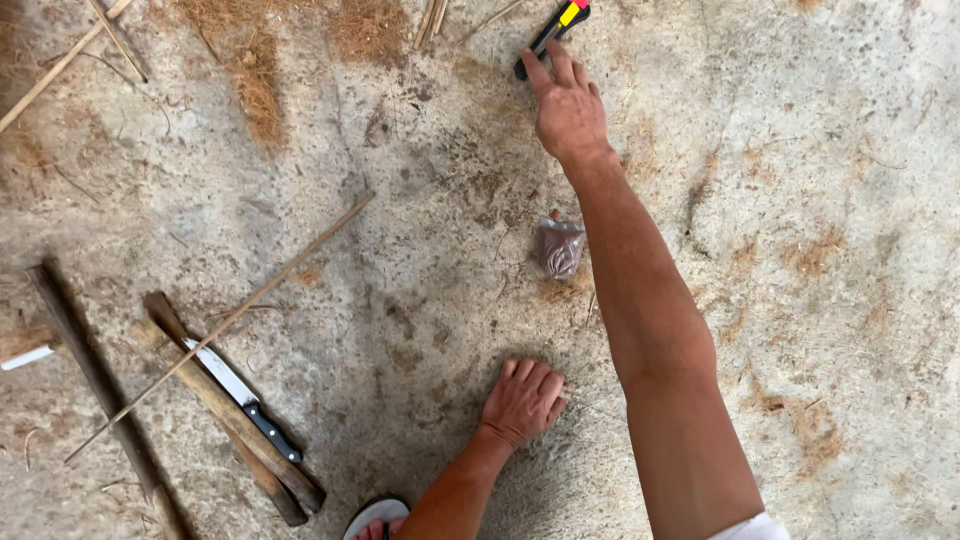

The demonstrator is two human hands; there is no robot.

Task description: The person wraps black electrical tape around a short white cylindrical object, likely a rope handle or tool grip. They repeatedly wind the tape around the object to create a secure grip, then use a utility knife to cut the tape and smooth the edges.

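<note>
My right hand [568,105] reaches far forward across the concrete floor [820,200], its fingertips on a black tool with yellow and red parts [552,33] at the top edge. Whether the fingers grip the tool or only touch it is unclear. My left hand [522,402] rests flat on the floor near me, fingers apart, holding nothing. A small knotted plastic bag with dark contents [559,247] lies between the two hands, just left of my right forearm.
A knife with a black handle [243,398] lies on a dark wooden piece [232,410] at lower left. A long thin stick [220,325] crosses it. Another dark plank [95,375], thin sticks [60,65] and dry fibre [250,60] lie about. A sandal [375,518] shows at the bottom.
</note>
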